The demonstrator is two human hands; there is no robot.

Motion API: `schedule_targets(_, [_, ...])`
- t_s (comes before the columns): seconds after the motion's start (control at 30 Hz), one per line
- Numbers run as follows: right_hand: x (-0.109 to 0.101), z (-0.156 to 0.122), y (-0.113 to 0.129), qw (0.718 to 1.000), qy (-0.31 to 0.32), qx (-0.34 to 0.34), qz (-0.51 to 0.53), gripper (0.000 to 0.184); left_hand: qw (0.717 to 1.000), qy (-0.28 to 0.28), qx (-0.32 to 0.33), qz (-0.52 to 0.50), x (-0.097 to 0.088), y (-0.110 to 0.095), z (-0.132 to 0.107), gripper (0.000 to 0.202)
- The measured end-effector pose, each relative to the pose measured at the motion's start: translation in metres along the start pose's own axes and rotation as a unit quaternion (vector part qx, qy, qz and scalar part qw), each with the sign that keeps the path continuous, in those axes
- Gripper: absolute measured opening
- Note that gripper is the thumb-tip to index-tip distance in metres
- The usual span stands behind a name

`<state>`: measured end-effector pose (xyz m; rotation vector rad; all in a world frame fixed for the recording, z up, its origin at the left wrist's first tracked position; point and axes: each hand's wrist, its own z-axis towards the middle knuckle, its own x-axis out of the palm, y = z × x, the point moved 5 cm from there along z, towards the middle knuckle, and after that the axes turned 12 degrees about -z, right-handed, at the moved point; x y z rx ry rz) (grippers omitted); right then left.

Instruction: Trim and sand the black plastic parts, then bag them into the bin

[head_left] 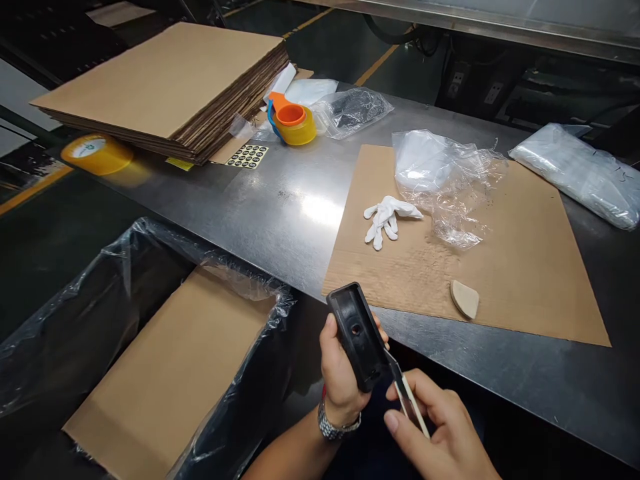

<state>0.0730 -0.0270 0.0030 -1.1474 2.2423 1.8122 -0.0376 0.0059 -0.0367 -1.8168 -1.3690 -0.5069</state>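
Observation:
My left hand point(340, 373), with a metal-banded watch at the wrist, is closed around a black rectangular plastic part point(357, 333). The part is tilted, its hollow side facing me, with a small hole near the middle. In my right hand point(440, 420) is a utility knife point(413, 403) with a pale handle, pinched between thumb and fingers. Its blade reaches the lower right edge of the black part; whether it touches cannot be made out. Beyond my hands, a white glove point(387, 219) and a small beige wedge-shaped block point(465, 299) lie on a cardboard sheet point(530, 267).
A stack of cardboard point(175, 80) stands on the metal table point(280, 220), near an orange tape dispenser point(291, 117) and a yellow tape roll point(97, 153). Clear plastic bags point(430, 167) lie farther right. At lower left, a plastic-lined bin point(125, 267) holds a cardboard piece point(175, 373).

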Motion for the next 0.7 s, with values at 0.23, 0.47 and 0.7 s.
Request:
schedule_targets(0.23, [0.011,0.007,0.017,0.965,-0.129,-0.184,-0.133,0.019,0.999,-0.024,0.025,0.033,-0.004,0.006,-0.007,0.051])
schedule_targets(0.47, [0.018,-0.009,0.031,0.785,-0.387,-0.346,-0.338,0.011,0.997,-0.068,-0.039,0.018,-0.006,0.016,0.001,0.054])
schedule_targets(0.7, [0.006,-0.005,0.016,0.867,-0.335,-0.273,-0.248,0.028,0.996,-0.074,-0.039,-0.004,-0.006,0.012,0.005,0.046])
